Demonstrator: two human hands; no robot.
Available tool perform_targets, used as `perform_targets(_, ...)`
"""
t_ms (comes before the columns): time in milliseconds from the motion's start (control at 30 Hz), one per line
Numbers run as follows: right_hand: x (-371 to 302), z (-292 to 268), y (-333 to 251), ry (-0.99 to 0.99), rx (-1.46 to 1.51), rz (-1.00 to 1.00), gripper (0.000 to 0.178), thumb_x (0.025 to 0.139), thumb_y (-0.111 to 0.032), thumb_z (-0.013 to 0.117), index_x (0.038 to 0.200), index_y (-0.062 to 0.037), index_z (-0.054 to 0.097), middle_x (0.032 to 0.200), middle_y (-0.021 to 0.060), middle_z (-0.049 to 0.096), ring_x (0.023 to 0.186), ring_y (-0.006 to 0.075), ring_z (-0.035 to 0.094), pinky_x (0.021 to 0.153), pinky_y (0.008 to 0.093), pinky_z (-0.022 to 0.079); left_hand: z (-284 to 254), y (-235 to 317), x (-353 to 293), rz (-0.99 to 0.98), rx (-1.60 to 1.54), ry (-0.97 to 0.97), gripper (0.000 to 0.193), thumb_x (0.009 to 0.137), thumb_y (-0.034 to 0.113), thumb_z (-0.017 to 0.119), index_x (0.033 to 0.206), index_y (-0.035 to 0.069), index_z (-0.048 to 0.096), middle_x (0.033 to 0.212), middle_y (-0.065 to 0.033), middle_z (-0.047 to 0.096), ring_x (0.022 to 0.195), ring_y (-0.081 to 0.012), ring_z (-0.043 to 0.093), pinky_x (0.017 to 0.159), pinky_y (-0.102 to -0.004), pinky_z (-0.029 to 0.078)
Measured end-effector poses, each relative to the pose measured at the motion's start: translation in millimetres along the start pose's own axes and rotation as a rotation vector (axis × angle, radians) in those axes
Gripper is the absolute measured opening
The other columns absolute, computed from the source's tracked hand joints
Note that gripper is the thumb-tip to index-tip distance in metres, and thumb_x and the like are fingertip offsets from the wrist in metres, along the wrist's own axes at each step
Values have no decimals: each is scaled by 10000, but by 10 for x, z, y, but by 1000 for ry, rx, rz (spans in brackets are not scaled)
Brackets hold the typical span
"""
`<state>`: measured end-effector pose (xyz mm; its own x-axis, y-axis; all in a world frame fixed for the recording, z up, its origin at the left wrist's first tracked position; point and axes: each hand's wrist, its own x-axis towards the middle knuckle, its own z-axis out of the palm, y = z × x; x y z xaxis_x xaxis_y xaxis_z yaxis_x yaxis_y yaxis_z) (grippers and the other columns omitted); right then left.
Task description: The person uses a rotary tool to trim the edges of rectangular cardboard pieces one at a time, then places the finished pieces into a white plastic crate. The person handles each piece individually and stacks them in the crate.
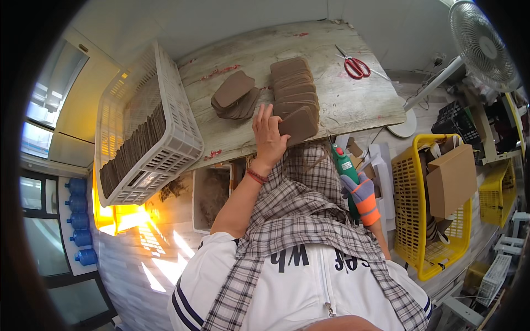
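My bare left hand (269, 135), with a red beaded bracelet on the wrist, has its thumb and fingers at the left edge of a brown flat piece (300, 126). That piece lies at the near end of an overlapping row of similar brown pieces (292, 83) on the worn table (342, 113). Left of the row is a loose pile of brown pieces (234, 91) with rounded corners. Below the table's front edge, my right hand (361, 196), in a grey and orange glove, is closed round a green handheld power tool (343, 161); its working tip is hard to make out.
Red-handled scissors (356, 68) lie at the table's far right. A white crate (187, 140) packed with brown pieces stands at left. A yellow basket (422, 256) holding a cardboard box (452, 179) sits at right, near a standing fan (486, 47). Beneath the table is a white bin (197, 201).
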<state>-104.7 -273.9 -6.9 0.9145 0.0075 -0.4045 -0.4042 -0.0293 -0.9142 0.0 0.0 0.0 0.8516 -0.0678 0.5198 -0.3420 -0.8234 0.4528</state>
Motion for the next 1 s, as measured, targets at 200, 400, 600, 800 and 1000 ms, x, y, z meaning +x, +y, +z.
perform_targets(200, -35, 14, -105, -2, -65, -12, 343, 799, -260, 724, 970, -15, 555, 664, 29, 589, 528, 93, 557, 461, 223, 431, 7, 108, -310, -647, -1004, -31, 236, 807, -8, 636, 1003, 36, 511, 1078, -84, 588, 1036, -213, 560, 903, -358, 453)
perform_targets(400, 18, 268, -389, -35, 10, -110, 331, 803, -250, 720, 977, -16, 562, 664, 25, 591, 533, 82, 555, 463, 214, 431, -84, 315, -7, -874, -2000, 205, 335, 842, -52, 580, 1151, 48, 502, 1101, -71, 589, 1052, -223, 564, 954, -361, 466)
perform_targets(600, -2, 389, -635, -62, 34, -134, 339, 818, -234, 706, 1025, -8, 563, 670, 21, 593, 535, 78, 552, 464, 207, 430, 7, 457, 243, -736, -2056, 298, 364, 833, -85, 556, 1159, 72, 515, 1151, -73, 576, 1064, -230, 557, 947, -385, 463)
perform_targets(800, -48, 382, -697, -58, 50, -125, 347, 826, -229, 696, 1054, -7, 557, 672, 21, 594, 536, 83, 558, 467, 208, 437, 144, 528, 335, -737, -2138, 317, 380, 826, -106, 546, 1152, 86, 517, 1157, -75, 574, 1081, -240, 549, 955, -409, 458)
perform_targets(1000, -78, 371, -763, -40, 42, -138, 333, 832, -217, 686, 1067, -16, 561, 673, 25, 595, 538, 84, 562, 466, 212, 440, 198, 611, 288, -753, -2099, 259, 380, 827, -107, 536, 1154, 86, 521, 1168, -87, 571, 1084, -257, 553, 973, -404, 458)
